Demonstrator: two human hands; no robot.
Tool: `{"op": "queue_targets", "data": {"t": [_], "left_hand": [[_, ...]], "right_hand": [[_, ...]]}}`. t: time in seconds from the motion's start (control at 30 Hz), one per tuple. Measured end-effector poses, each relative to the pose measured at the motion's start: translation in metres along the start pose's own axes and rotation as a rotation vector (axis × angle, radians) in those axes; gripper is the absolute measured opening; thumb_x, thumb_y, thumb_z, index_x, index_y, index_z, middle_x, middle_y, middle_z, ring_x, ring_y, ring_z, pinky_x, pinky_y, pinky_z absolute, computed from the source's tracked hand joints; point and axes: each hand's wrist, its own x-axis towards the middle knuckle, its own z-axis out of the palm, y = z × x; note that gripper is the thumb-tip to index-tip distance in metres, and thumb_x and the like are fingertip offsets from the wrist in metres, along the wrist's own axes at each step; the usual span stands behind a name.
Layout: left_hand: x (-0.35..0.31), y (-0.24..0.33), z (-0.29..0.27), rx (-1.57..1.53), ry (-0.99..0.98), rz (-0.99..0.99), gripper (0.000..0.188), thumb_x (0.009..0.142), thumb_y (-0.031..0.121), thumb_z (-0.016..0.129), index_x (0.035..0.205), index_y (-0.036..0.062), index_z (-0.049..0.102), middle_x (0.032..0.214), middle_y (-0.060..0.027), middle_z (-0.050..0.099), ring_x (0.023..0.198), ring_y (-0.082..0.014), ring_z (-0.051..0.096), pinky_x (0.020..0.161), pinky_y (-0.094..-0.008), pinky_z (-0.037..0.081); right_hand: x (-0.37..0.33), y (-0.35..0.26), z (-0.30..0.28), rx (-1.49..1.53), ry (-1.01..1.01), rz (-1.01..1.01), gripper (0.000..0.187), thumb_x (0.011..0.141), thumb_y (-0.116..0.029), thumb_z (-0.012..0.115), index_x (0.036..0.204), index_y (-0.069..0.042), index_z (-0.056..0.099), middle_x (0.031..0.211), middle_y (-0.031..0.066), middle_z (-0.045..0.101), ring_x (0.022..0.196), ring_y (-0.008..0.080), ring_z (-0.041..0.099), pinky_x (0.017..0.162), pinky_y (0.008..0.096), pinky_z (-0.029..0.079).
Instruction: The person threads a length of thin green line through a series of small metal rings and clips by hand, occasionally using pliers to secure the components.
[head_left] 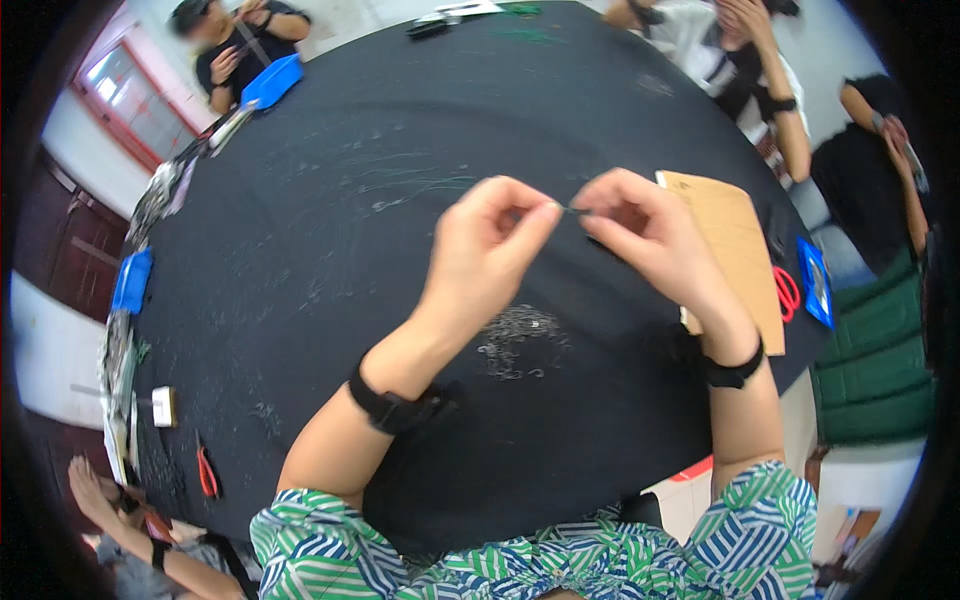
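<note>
Above the middle of the black-covered table, my left hand (478,240) pinches a thin dark green thread (571,210) between thumb and forefinger. My right hand (655,235), just beside it, pinches the same thread from the other side, its fingers curled. Only a short bit of thread shows between the fingertips; whether anything tiny is tied to it is too small to tell. Below my hands lies a loose pile of small metal hooks (520,335). Fine green strands (420,187) lie spread out beyond my left hand.
A brown cardboard sheet (745,250), red-handled scissors (787,293) and a blue packet (816,283) lie to the right. Red-handled pliers (206,472), a white box (164,406) and blue trays (132,280) are at left. Other people sit around the table's edge (600,60).
</note>
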Motion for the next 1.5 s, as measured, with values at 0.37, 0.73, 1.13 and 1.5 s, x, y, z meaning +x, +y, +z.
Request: {"op": "queue_targets", "data": {"t": [0.37, 0.73, 1.13, 1.5], "left_hand": [[0.005, -0.002, -0.003, 0.038, -0.025, 0.029, 0.02, 0.093, 0.019, 0.067, 0.095, -0.001, 0.067, 0.08, -0.0031, 0.067, 0.071, -0.0069, 0.06, 0.064, -0.0244, 0.048], [0.01, -0.006, 0.0, -0.003, 0.071, 0.148, 0.017, 0.089, 0.015, 0.069, 0.089, -0.002, 0.066, 0.077, -0.0032, 0.063, 0.068, -0.0075, 0.056, 0.061, -0.0253, 0.047], [0.012, -0.004, -0.011, 0.088, 0.145, 0.268, 0.018, 0.087, 0.014, 0.069, 0.088, -0.0032, 0.067, 0.082, -0.0106, 0.066, 0.069, -0.0132, 0.061, 0.061, -0.0287, 0.049], [0.014, -0.002, -0.022, 0.155, 0.119, 0.145, 0.015, 0.094, 0.017, 0.066, 0.097, 0.0025, 0.067, 0.085, 0.0, 0.066, 0.076, -0.006, 0.059, 0.067, -0.0222, 0.048]], "right_hand": [[-0.001, -0.011, -0.009, 0.209, -0.084, 0.284, 0.015, 0.093, -0.017, 0.065, 0.103, -0.006, 0.067, 0.083, -0.0039, 0.062, 0.068, 0.0023, 0.053, 0.061, 0.0176, 0.04], [-0.018, 0.022, -0.036, -0.786, -0.217, 0.224, 0.029, 0.065, -0.006, 0.08, 0.083, 0.0, 0.058, 0.089, 0.0141, 0.06, 0.089, 0.0329, 0.061, 0.078, 0.0407, 0.048], [-0.006, 0.012, -0.024, -0.724, -0.275, 0.144, 0.015, 0.079, -0.003, 0.066, 0.088, 0.001, 0.055, 0.089, 0.0108, 0.054, 0.083, 0.0244, 0.059, 0.074, 0.0338, 0.047], [-0.001, -0.016, -0.019, -0.396, 0.024, -0.252, 0.017, 0.082, -0.011, 0.065, 0.084, 0.001, 0.053, 0.1, 0.0114, 0.054, 0.096, 0.0235, 0.055, 0.085, 0.0332, 0.044]]}}
